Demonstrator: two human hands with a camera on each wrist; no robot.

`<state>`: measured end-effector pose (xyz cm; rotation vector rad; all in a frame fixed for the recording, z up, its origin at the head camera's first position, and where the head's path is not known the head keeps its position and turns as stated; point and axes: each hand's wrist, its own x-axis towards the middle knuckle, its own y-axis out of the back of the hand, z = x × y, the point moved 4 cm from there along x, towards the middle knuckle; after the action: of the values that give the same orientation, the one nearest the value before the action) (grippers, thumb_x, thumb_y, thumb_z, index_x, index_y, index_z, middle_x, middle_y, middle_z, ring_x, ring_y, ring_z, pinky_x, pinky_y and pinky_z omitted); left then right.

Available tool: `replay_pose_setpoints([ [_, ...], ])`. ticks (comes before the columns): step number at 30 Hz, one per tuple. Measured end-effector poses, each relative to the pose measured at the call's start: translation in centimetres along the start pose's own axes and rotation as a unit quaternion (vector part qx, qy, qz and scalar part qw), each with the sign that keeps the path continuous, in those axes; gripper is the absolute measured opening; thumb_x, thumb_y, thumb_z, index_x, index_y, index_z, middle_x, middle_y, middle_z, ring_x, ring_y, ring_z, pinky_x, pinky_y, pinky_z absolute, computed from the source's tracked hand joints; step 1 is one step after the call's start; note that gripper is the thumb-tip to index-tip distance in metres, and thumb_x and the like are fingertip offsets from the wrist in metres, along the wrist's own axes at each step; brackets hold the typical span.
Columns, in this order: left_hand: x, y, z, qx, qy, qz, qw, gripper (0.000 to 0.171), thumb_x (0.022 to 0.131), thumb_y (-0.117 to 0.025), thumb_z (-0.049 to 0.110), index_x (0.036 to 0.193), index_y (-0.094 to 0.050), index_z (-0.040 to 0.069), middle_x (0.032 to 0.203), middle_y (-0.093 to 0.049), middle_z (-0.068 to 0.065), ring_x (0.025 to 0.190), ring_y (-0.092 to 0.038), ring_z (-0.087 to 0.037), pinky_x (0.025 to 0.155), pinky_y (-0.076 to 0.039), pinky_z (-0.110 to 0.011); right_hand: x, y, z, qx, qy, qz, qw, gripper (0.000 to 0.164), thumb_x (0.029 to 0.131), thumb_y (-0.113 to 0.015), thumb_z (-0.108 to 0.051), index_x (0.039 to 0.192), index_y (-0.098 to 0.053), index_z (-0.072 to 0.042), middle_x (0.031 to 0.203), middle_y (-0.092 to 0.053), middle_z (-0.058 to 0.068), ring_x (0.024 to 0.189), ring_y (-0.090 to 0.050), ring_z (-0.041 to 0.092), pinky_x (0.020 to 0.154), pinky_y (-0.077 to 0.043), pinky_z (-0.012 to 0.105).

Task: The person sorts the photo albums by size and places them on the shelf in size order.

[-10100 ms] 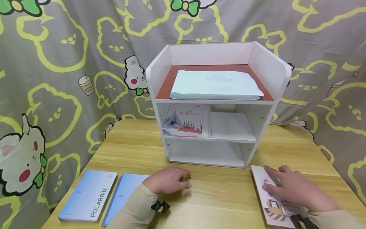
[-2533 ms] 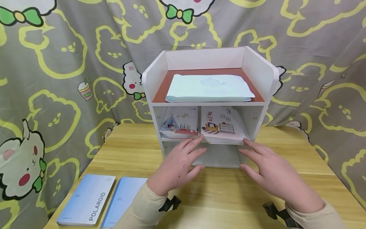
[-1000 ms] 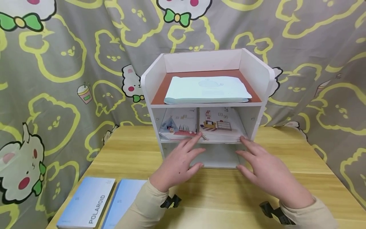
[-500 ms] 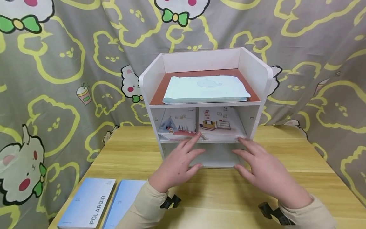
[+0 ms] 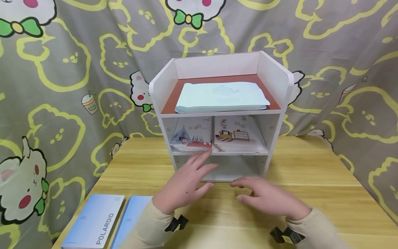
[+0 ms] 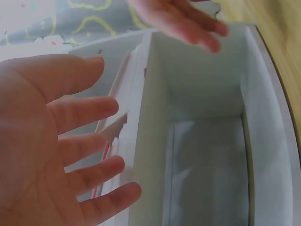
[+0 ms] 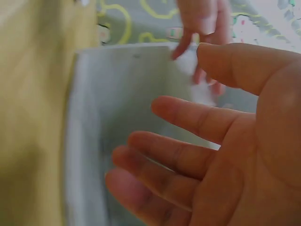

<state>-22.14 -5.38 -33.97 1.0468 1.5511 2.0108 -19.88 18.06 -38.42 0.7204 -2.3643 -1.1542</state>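
Two thin books with room drawings lie side by side on the middle shelf of a white three-level shelf unit. The left book shows a tent; the right book shows an armchair and drawers. My left hand is held before the shelf with fingers spread, its fingertips near the middle board's front edge; whether they touch it, I cannot tell. In the left wrist view nothing lies in that palm. My right hand hovers over the table before the bottom compartment, fingers loosely bent and holding nothing.
A pale blue whale-printed packet lies on the unit's reddish top. Two blue books, one marked POLAROID and another partly behind my left sleeve, lie at the table's left front. A patterned curtain hangs behind.
The right book went from the table's right side onto the middle shelf, then farther in. Within the last half second my right hand dropped away from the shelf, down and left.
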Motion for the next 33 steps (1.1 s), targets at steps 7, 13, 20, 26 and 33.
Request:
replay_pose_setpoints([
  [7, -2.6, 0.6, -1.4, 0.015, 0.0, -0.052, 0.9986, 0.062, 0.096, -0.064, 0.051, 0.147, -0.053, 0.019, 0.165, -0.027, -0.006, 0.145, -0.034, -0.031, 0.116, -0.032, -0.046, 0.8, -4.0, 1.3, 0.088, -0.011, -0.085, 0.992, 0.059, 0.103, -0.057, -0.042, 0.149, -0.049, -0.007, 0.144, -0.058, 0.005, 0.126, -0.058, 0.023, 0.106, -0.045, 0.047],
  [13, -6.3, 0.8, -4.3, 0.006, 0.02, -0.11, 0.9937, 0.067, 0.092, -0.069, 0.052, 0.146, -0.054, 0.014, 0.161, -0.034, -0.009, 0.143, -0.036, -0.034, 0.113, -0.035, -0.052, 0.8, -5.0, 2.0, 0.122, -0.034, -0.099, 0.987, 0.065, 0.104, -0.057, -0.04, 0.154, -0.039, -0.003, 0.145, -0.056, 0.012, 0.129, -0.056, 0.028, 0.108, -0.042, 0.049],
  [20, -11.8, 0.4, -9.7, -0.043, 0.144, -0.195, 0.9692, 0.083, 0.079, -0.085, 0.046, 0.148, -0.052, 0.015, 0.161, -0.033, -0.014, 0.141, -0.037, -0.04, 0.102, -0.046, -0.055, 0.8, -4.9, 2.4, 0.139, -0.052, -0.097, 0.984, 0.064, 0.105, -0.054, -0.04, 0.154, -0.038, -0.002, 0.143, -0.058, 0.011, 0.128, -0.057, 0.025, 0.108, -0.042, 0.05],
  [26, -15.6, 0.4, -13.2, -0.061, 0.255, -0.253, 0.9313, 0.103, 0.063, -0.089, 0.061, 0.147, -0.052, 0.012, 0.154, -0.04, -0.022, 0.134, -0.041, -0.052, 0.098, -0.044, -0.064, 0.7, -4.9, 2.7, 0.15, -0.059, -0.098, 0.982, 0.063, 0.105, -0.054, -0.038, 0.154, -0.039, -0.002, 0.143, -0.058, 0.009, 0.128, -0.057, 0.023, 0.106, -0.045, 0.045],
  [33, -16.7, -0.8, -14.3, -0.052, 0.282, -0.284, 0.915, 0.097, 0.059, -0.091, 0.06, 0.137, -0.061, 0.009, 0.135, -0.06, -0.016, 0.119, -0.058, -0.039, 0.098, -0.045, -0.061, 0.5, -5.0, 2.7, 0.181, -0.06, -0.101, 0.976, 0.061, 0.106, -0.054, -0.034, 0.154, -0.038, 0.0, 0.144, -0.057, 0.013, 0.128, -0.057, 0.029, 0.093, -0.053, 0.032],
])
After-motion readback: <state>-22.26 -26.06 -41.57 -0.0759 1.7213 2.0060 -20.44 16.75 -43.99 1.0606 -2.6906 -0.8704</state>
